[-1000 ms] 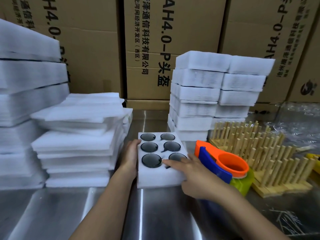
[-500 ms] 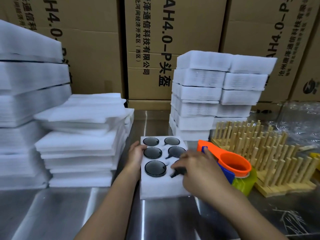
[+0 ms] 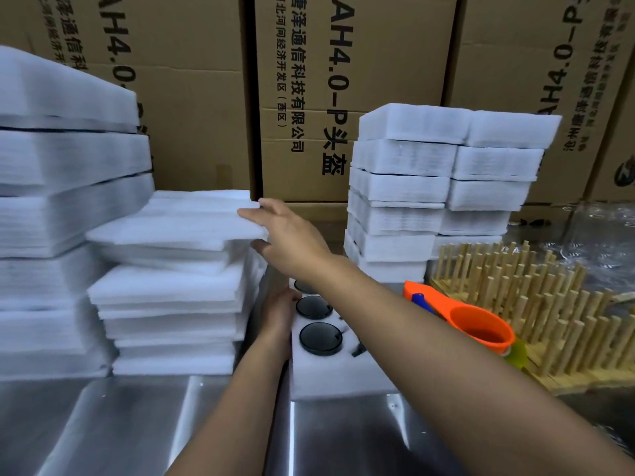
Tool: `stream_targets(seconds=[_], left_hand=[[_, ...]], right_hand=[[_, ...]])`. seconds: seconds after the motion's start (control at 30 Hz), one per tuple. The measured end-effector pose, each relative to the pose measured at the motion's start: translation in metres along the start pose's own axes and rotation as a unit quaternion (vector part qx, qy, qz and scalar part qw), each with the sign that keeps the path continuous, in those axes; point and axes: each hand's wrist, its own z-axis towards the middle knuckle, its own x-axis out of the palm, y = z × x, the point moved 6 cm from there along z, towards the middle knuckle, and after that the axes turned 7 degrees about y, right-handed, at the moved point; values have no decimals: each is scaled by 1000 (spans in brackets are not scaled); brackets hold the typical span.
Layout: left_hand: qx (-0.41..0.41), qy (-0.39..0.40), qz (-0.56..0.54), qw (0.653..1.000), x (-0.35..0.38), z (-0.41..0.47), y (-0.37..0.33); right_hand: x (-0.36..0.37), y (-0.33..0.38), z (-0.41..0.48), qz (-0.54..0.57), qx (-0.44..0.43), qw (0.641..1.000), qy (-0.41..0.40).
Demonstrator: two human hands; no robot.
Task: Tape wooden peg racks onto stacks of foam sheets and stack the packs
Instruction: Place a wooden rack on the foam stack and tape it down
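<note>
Right hand [image 3: 292, 235] moved from foam tray [image 3: 343, 376] to foam sheets [image 3: 178, 228], grip pinching them, left hand [image 3: 279, 305] flat against tray

White foam sheets [image 3: 171, 231] and the stacked packs [image 3: 405, 187] share one plain white, with thin dark lines showing between the packs' layers. A white foam block [image 3: 330, 376] carries glossy black round discs [image 3: 321, 338]; the tape dispenser [image 3: 481, 324] is bright orange with a blue part and a yellow-green base, and the wooden peg racks [image 3: 556, 304] are pale tan. The cardboard boxes [image 3: 395, 63] are brown with black printed letters and Chinese characters, and the metal table [image 3: 120, 424] is shiny silver-grey.
</note>
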Motion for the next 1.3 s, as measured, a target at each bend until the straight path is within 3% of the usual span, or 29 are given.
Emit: stream_targets(seconds=[0.2,0.37,0.5,0.67,0.83,1.03,1.3], left_hand=[[-1,-2,-78,997,-1,-2,6],[11,37,-138,990,5,-2,4],[14,40,-188,981,6,-5,6],[58,82,-236,967,13,-3,0],[9,123,-272,954,17,-9,7],[-2,103,-217,971,11,-17,5],[-7,97,-191,977,9,-15,4]], right_hand=[[-19,-9,-9,71,-52,992,-91],[-54,-40,-60,163,-39,956,-239],[-59,-73,-130,116,-27,953,-280],[-43,-108,-181,24,44,979,-200],[-28,-112,-176,-12,52,997,-55],[-16,-121,-168,-93,60,992,59],[-17,-123,-168,-115,72,989,68]])
